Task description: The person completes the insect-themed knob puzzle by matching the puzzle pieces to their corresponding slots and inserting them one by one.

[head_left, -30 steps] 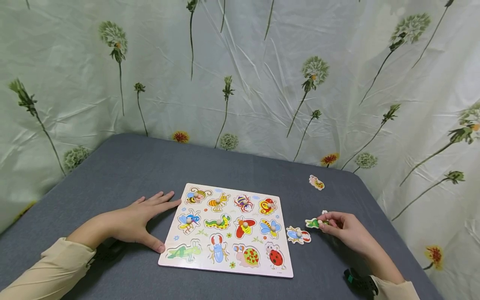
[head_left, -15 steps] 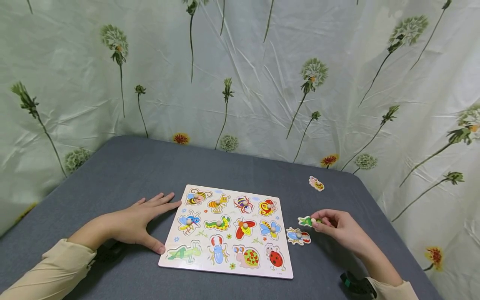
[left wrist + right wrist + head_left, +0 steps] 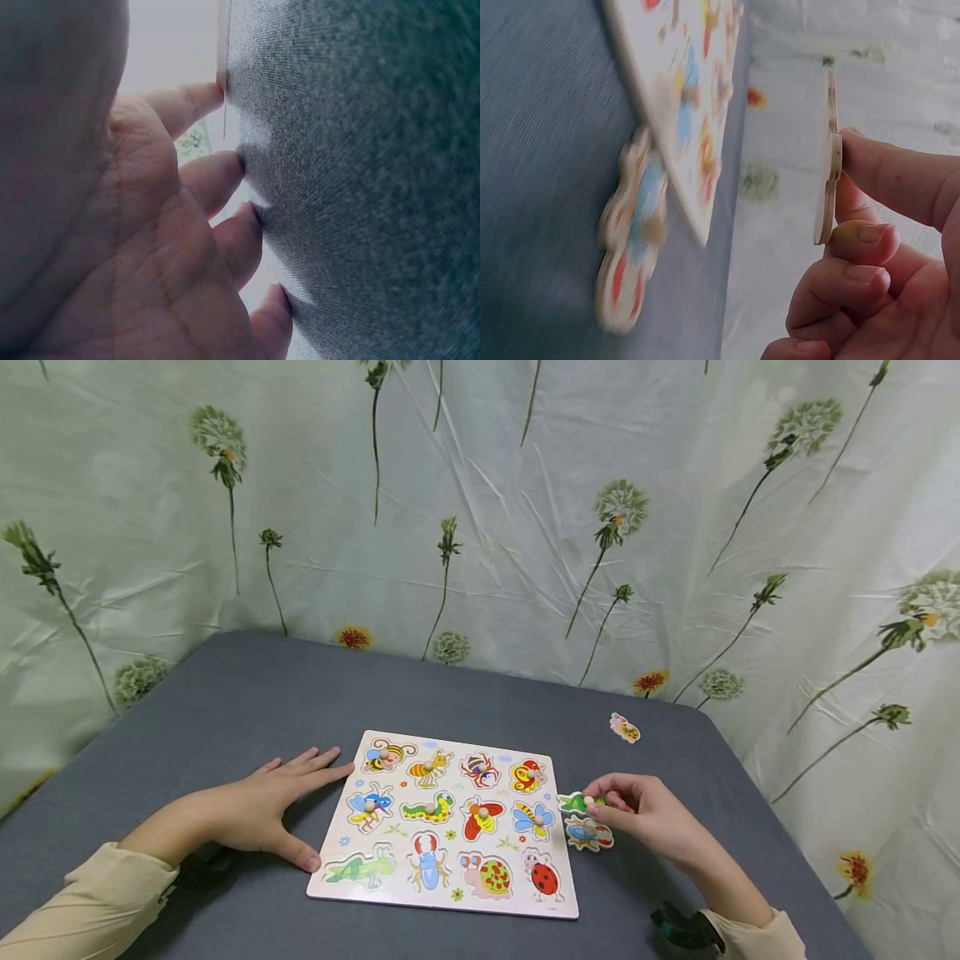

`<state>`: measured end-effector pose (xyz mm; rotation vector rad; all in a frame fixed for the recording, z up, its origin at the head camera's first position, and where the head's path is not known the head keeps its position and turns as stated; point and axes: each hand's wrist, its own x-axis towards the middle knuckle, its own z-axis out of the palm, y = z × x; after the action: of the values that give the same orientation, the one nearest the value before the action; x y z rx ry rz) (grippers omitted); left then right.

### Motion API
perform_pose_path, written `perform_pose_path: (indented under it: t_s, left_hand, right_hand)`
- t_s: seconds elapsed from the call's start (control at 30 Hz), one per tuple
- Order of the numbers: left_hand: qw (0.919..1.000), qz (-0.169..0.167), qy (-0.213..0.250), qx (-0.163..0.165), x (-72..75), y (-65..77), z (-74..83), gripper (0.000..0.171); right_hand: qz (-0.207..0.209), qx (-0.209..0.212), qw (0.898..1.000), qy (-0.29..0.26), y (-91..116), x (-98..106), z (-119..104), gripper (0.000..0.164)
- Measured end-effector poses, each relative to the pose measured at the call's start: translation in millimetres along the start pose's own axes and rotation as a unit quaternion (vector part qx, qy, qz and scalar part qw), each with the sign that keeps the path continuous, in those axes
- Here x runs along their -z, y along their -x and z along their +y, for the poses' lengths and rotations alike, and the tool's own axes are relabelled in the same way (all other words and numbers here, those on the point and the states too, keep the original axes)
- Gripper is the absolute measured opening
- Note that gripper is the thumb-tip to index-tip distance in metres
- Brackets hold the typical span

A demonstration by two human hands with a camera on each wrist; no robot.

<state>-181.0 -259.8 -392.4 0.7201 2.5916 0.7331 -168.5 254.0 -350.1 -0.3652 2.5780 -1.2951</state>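
Observation:
In the head view my right hand [image 3: 648, 814] pinches a green grasshopper puzzle piece [image 3: 572, 802] by its knob. In the right wrist view that piece [image 3: 829, 161] is seen edge-on, raised off the table between thumb and fingers. Just below it lies a blue beetle puzzle piece [image 3: 588, 834], close against the right edge of the insect puzzle board [image 3: 525, 906]. My left hand [image 3: 262, 806] has its fingers spread, index fingertip and thumb at the board's left edge. Knobbed insects fill the board's upper two rows; no knobs show on the bottom row's pictures.
A small pink-and-yellow piece [image 3: 625, 728] lies toward the back right of the grey table [image 3: 300, 693]. A flowered curtain [image 3: 510, 568] hangs behind the table's far edge.
My right hand has carried the grasshopper piece left, from beyond the beetle piece to the board's right edge. The left hand has kept its place on the board's left edge.

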Motion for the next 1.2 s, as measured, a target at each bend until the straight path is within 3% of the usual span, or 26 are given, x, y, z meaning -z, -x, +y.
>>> perform_pose_path:
  t_s: [0.13, 0.6, 1.2]
  left_hand:
    - [1.0000, 0.003, 0.002, -0.002, 0.5, 1.5, 0.3, 0.123]
    - [1.0000, 0.000, -0.010, 0.002, 0.7, 0.8, 1.1, 0.124]
    - [0.9999, 0.000, -0.012, 0.006, 1.1, 2.2, 1.2, 0.124]
  right_hand:
    - [-0.024, 0.035, 0.999, -0.014, -5.3, -9.9, -13.2, 0.025]
    - [-0.061, 0.073, 0.995, -0.002, -24.5, -42.6, -35.1, 0.018]
    - [-0.104, 0.093, 0.990, -0.012, -44.8, -79.9, -59.4, 0.014]
